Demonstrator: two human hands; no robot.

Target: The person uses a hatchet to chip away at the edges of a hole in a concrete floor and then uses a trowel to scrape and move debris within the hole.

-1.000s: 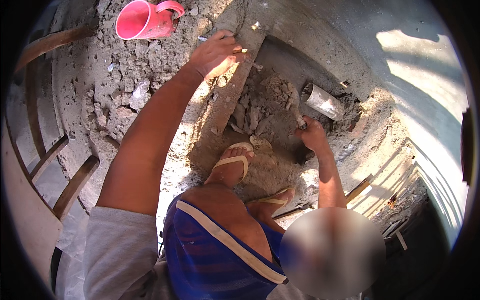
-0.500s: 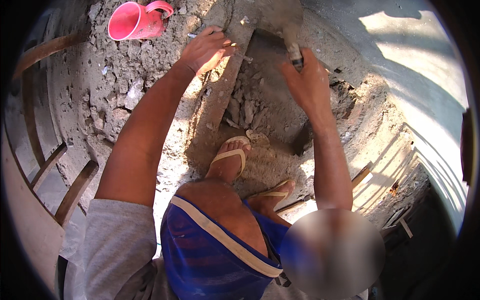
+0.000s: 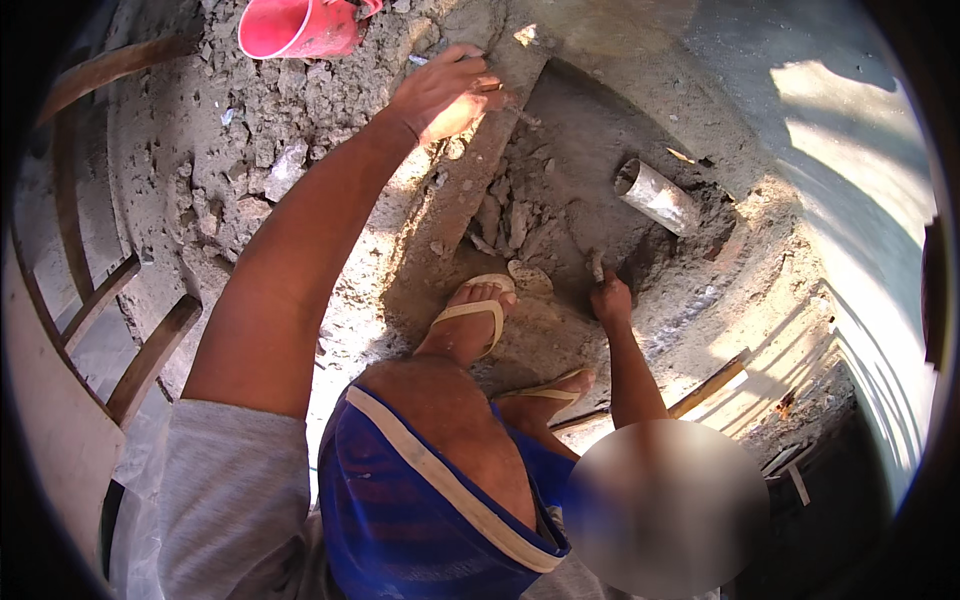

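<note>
My left hand [image 3: 452, 95] rests on the concrete rim [image 3: 488, 160] along the left of a dug pit, its fingers loosely bent and holding nothing I can see. Down in the pit, my right hand [image 3: 612, 300] is closed round the handle of a trowel-like tool [image 3: 597, 265]; its blade blends into the grey mortar and cannot be made out. Wet-looking mortar [image 3: 590, 130] covers the pit's far part. Broken rubble [image 3: 510, 222] lies in its left part. A whitish pipe stub [image 3: 658, 197] sticks out at the right side, beyond my right hand.
A pink mug [image 3: 300, 28] lies tipped on the rough rubble ground at the far left. Wooden bars [image 3: 155, 355] stand at the left edge. My sandalled foot [image 3: 470, 318] is at the pit's near edge. A smooth grey surface [image 3: 850, 200] spreads to the right.
My right hand has come down and nearer with the tool, uncovering the pipe stub. My left hand stays on the rim. The whole view has shifted slightly, with the mug now higher up.
</note>
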